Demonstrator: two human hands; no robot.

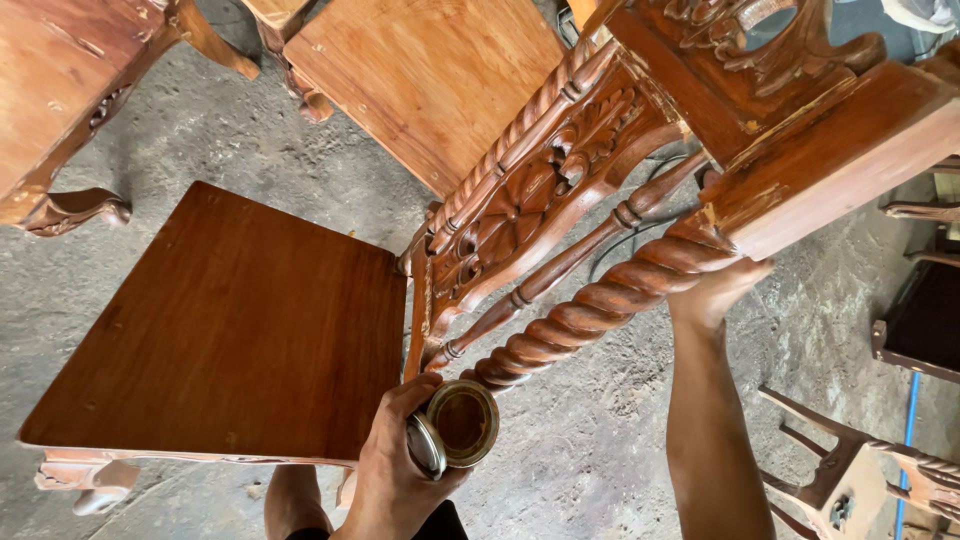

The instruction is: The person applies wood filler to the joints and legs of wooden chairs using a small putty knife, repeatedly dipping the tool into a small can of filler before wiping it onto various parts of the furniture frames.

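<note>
My left hand (pixel 395 468) grips a small open round tin (pixel 462 422) with brown liquid inside, its lid (pixel 426 445) pressed against the tin's side. My right hand (pixel 715 290) reaches up and holds the top of a carved wooden chair's back, at the upper end of a twisted spiral post (pixel 590 315). The chair's carved floral backrest (pixel 520 205) tilts toward me. Its dark polished seat (pixel 235 330) lies to the left of the tin.
Other unfinished wooden chairs (pixel 430 80) stand behind on the grey concrete floor (pixel 590 450). A carved chair leg (pixel 70 208) sits at far left. More chair parts (pixel 850 480) and a dark seat (pixel 925 320) are at right. My foot (pixel 290 495) shows below.
</note>
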